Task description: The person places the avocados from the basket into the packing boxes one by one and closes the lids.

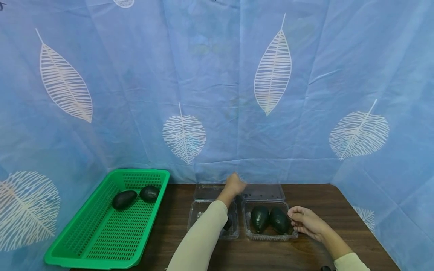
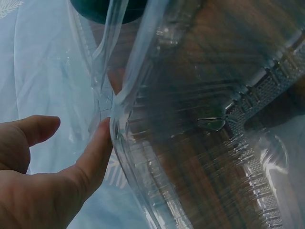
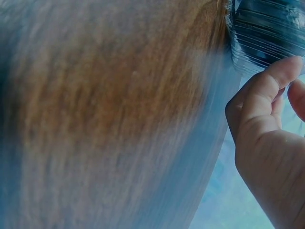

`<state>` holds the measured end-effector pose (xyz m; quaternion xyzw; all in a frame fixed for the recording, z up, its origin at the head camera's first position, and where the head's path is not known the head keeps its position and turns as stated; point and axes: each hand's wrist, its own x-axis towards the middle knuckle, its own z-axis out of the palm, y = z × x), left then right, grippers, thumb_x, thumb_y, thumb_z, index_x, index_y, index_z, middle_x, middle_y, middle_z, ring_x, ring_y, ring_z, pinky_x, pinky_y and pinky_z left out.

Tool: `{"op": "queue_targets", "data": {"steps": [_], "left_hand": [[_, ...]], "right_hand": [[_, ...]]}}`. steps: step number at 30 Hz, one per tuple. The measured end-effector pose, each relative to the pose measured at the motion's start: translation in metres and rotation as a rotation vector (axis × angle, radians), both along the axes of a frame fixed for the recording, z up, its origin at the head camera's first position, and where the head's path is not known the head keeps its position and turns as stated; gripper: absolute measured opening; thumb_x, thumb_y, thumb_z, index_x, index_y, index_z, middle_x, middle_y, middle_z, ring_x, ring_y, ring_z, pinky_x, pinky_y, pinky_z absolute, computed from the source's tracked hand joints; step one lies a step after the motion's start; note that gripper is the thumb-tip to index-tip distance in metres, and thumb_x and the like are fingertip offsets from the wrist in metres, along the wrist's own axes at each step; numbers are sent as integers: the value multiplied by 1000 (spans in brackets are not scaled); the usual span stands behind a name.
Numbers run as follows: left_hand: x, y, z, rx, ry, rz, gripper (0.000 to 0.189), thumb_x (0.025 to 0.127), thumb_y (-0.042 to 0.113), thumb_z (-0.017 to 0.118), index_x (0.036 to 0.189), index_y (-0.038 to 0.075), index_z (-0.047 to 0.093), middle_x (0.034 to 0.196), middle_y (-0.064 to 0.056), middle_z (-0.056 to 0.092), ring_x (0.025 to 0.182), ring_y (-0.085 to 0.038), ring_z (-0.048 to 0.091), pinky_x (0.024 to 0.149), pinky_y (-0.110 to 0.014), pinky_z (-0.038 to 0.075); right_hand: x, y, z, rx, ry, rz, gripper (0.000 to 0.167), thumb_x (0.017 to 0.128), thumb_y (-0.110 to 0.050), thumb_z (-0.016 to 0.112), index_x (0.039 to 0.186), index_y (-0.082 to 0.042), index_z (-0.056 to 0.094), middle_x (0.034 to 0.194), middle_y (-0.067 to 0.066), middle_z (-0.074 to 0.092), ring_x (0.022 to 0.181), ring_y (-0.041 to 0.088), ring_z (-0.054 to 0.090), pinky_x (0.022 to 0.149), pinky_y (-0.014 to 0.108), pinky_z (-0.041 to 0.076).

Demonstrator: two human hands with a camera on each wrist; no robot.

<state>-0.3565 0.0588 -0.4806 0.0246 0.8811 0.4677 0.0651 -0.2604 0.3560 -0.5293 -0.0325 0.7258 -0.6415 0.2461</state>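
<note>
Two dark green avocados (image 1: 260, 219) lie side by side in the clear plastic clamshell (image 1: 269, 237) on the right, whose lid (image 1: 262, 192) is folded back. My right hand (image 1: 306, 222) is at this box's right rim, fingers bent, fingertips by the wall; the right wrist view shows a gap between thumb and forefinger. Over the raised lids reaches my left hand (image 1: 234, 184). In the left wrist view a finger (image 2: 97, 152) touches the clear plastic edge, with the thumb apart. A second clamshell (image 1: 230, 236) stands to the left, partly hidden by my left sleeve, with something dark inside.
A green perforated basket (image 1: 108, 222) stands at the left with two avocados (image 1: 124, 200) near its far end. Beneath everything is a dark wooden table (image 1: 315, 195). A blue cloth (image 1: 220, 86) with white leaf prints hangs behind it.
</note>
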Motion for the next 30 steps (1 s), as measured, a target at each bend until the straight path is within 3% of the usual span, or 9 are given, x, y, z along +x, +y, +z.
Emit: {"op": "queue_targets", "data": {"steps": [6,9,11,16,21,27,30], "left_hand": [[0,0,3,26,1,-8,60,101,11,65,154,-5,41,144,-26,55,65,-19,57,65,-37,51],[1,-1,5,51,1,-6,55,101,8,63,152,-4,44,139,-25,58,54,-15,49,57,-33,47],[1,-1,5,72,-5,-5,50,102,7,62,149,-2,47,124,-24,66,51,-14,46,53,-32,43],[1,-4,5,95,16,-21,39,102,5,60,140,3,54,95,-12,67,56,-15,50,54,-31,43],[2,-5,4,106,49,-29,34,101,4,60,135,3,59,99,-8,68,61,-14,53,53,-29,42],[2,-9,5,127,101,-62,28,101,0,55,128,1,63,86,-6,70,49,-11,38,46,-27,34],[5,-11,5,127,147,-92,22,101,0,55,121,1,64,82,-7,68,49,-10,37,47,-26,34]], "right_hand": [[1,0,1,-1,-1,-6,17,110,-22,50,114,-5,53,98,3,55,85,12,58,73,25,57],[1,-1,1,-5,-3,-3,17,110,-21,50,114,-5,53,98,3,55,85,12,58,72,25,57],[1,-1,1,-6,-3,-5,16,111,-21,49,114,-5,53,98,3,55,85,12,58,72,25,56],[1,-2,1,-10,-4,-10,18,111,-20,48,115,-3,53,98,3,56,85,11,58,72,24,57],[1,-2,2,-21,-1,5,18,111,-20,48,115,-3,53,99,3,56,85,11,59,73,24,57],[1,0,1,-30,-3,11,15,111,-20,48,114,-6,53,98,3,56,85,10,59,73,23,57],[1,0,0,-32,-9,8,16,111,-21,48,115,-6,53,99,2,56,85,10,59,73,23,57]]}}
